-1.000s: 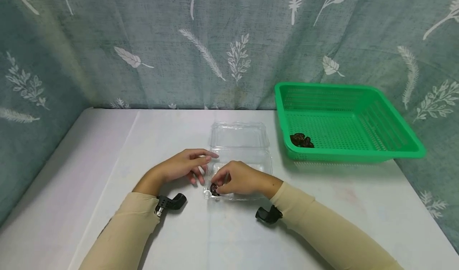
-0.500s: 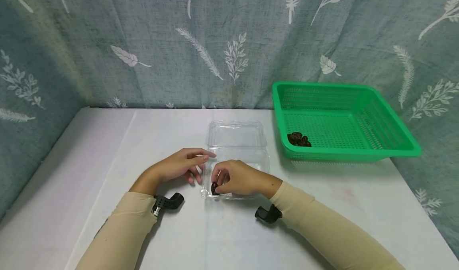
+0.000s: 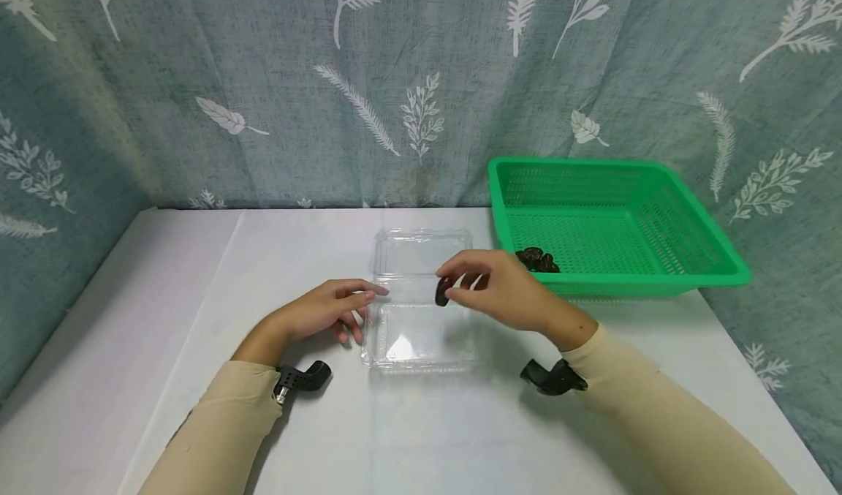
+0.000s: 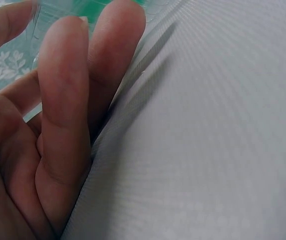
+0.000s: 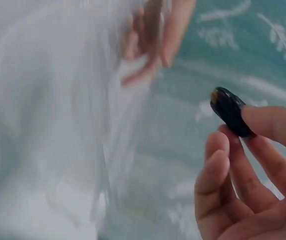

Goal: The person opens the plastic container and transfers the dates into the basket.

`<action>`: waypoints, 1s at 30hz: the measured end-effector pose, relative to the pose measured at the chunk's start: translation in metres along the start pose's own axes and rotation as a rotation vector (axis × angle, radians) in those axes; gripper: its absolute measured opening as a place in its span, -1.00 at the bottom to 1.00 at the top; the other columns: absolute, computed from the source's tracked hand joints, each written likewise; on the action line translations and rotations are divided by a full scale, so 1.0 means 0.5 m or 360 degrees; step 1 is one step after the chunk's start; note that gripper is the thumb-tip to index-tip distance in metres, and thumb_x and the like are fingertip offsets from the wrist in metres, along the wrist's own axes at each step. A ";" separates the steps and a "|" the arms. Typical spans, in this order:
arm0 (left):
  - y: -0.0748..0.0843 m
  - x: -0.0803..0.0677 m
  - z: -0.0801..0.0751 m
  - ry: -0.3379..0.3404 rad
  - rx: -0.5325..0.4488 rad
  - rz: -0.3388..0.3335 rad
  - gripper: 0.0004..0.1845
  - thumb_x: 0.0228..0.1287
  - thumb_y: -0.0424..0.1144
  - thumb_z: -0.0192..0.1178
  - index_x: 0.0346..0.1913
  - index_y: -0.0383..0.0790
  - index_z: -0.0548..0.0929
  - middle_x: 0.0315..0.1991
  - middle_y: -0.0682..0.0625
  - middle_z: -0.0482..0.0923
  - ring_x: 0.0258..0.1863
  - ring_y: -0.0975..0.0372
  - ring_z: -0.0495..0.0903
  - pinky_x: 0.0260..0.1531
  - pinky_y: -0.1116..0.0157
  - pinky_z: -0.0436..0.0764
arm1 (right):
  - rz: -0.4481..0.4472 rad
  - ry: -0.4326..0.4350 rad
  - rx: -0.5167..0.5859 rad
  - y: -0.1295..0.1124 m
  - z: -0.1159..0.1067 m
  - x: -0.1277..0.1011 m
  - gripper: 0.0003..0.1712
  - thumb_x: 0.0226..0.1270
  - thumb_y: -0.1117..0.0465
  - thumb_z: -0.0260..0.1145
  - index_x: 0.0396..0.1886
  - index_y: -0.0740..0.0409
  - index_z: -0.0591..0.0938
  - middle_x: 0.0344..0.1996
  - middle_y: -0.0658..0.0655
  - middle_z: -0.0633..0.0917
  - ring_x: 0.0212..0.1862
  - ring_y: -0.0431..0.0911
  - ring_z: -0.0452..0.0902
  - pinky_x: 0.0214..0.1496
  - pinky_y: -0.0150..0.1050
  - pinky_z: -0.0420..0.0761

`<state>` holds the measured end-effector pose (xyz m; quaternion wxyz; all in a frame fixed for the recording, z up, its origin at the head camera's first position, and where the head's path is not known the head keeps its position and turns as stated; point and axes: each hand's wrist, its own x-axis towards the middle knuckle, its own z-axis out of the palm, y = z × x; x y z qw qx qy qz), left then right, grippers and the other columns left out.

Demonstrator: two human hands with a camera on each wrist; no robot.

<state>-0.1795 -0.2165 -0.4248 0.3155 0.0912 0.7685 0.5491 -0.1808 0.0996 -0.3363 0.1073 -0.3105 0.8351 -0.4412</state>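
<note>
In the head view, my right hand point(image 3: 511, 290) pinches a dark, wrinkled date point(image 3: 443, 292) between thumb and fingertips, up above the clear plastic clamshell box point(image 3: 421, 338). A yellowish end shows on that date point(image 5: 228, 111) in the right wrist view. The box lies unfolded, its lid point(image 3: 422, 252) flat towards the back, with no date visible in its tray. My left hand point(image 3: 322, 311) rests at the box's left edge with fingers loosely extended. In the left wrist view, its fingers point(image 4: 64, 75) lie close to the white surface.
A green plastic basket point(image 3: 647, 288) stands at the back right, with several dates point(image 3: 538, 259) in its near left corner. A patterned grey-green curtain point(image 3: 283, 166) hangs behind the white table point(image 3: 197, 290).
My right hand has lifted the date from the box's front left corner and moved it up, back and to the right. My left hand has stayed at the box's left edge.
</note>
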 end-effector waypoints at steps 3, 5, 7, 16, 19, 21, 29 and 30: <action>-0.005 -0.007 -0.004 -0.0006 -0.0006 0.0012 -0.51 0.52 0.14 0.02 0.38 0.05 0.48 -0.13 -0.15 0.46 -0.41 0.12 0.73 -0.45 0.25 0.71 | 0.0061 0.0163 -0.0016 0.008 -0.053 -0.015 -0.73 0.28 0.33 0.42 -0.02 0.16 0.73 -0.20 0.12 0.78 -0.26 -0.16 0.67 -0.27 -0.31 0.64; -0.007 -0.009 -0.007 -0.0007 -0.0007 0.0021 -0.50 0.52 0.13 0.02 0.38 0.02 0.48 -0.15 -0.14 0.47 -0.41 0.13 0.73 -0.46 0.26 0.71 | 0.0108 0.0253 -0.0079 0.020 -0.089 -0.021 -0.74 0.30 0.31 0.41 -0.01 0.17 0.72 -0.20 0.15 0.78 -0.28 -0.16 0.68 -0.31 -0.36 0.62; -0.007 -0.010 -0.008 -0.0010 -0.0005 0.0036 -0.49 0.53 0.12 0.01 0.39 -0.01 0.47 -0.16 -0.14 0.48 -0.41 0.13 0.73 -0.46 0.27 0.70 | 0.0158 0.0332 -0.0180 0.035 -0.124 -0.025 -0.74 0.33 0.29 0.39 0.00 0.16 0.72 -0.19 0.17 0.77 -0.26 -0.12 0.68 -0.34 -0.34 0.60; -0.006 -0.004 -0.006 -0.0014 0.0007 0.0037 -0.49 0.53 0.12 0.00 0.40 0.00 0.46 -0.14 -0.16 0.48 -0.39 0.13 0.73 -0.45 0.26 0.71 | 0.0662 0.0137 -0.0502 0.120 -0.208 -0.021 -0.67 0.44 0.19 0.30 0.14 0.16 0.64 0.01 0.32 0.69 -0.03 0.14 0.63 -0.16 -0.08 0.61; -0.001 0.001 -0.004 -0.0024 0.0007 0.0047 -0.49 0.53 0.13 0.00 0.39 0.03 0.47 -0.12 -0.16 0.47 -0.39 0.12 0.73 -0.44 0.26 0.71 | 0.0757 0.0014 -0.0499 0.145 -0.215 -0.016 -0.64 0.43 0.21 0.30 0.16 0.21 0.63 0.03 0.35 0.67 -0.01 0.17 0.63 -0.14 -0.06 0.63; 0.000 0.002 -0.004 -0.0022 0.0011 0.0046 -0.50 0.53 0.14 0.00 0.39 0.04 0.47 -0.12 -0.16 0.47 -0.40 0.12 0.73 -0.45 0.25 0.71 | 0.0790 -0.0053 -0.0501 0.157 -0.215 -0.011 -0.63 0.43 0.22 0.30 0.17 0.23 0.63 0.02 0.36 0.67 -0.01 0.16 0.63 -0.13 -0.05 0.64; -0.005 -0.015 -0.014 0.0011 -0.0064 0.0033 -0.40 0.59 0.12 -0.12 0.44 -0.21 0.37 -0.09 -0.23 0.52 -0.26 0.09 0.74 -0.34 0.19 0.75 | 0.0740 -0.0057 -0.0666 0.158 -0.212 -0.008 -0.50 0.52 0.15 0.19 0.33 0.30 0.48 0.14 0.46 0.60 0.10 0.28 0.59 0.01 0.13 0.63; -0.001 -0.028 -0.019 0.0051 -0.0060 0.0038 -0.39 0.60 0.11 -0.15 0.45 -0.26 0.35 -0.05 -0.28 0.53 -0.19 0.04 0.74 -0.29 0.15 0.76 | 0.0696 -0.0011 -0.0720 0.153 -0.212 -0.015 -0.48 0.53 0.13 0.17 0.35 0.30 0.47 0.18 0.47 0.58 0.15 0.30 0.56 0.06 0.17 0.61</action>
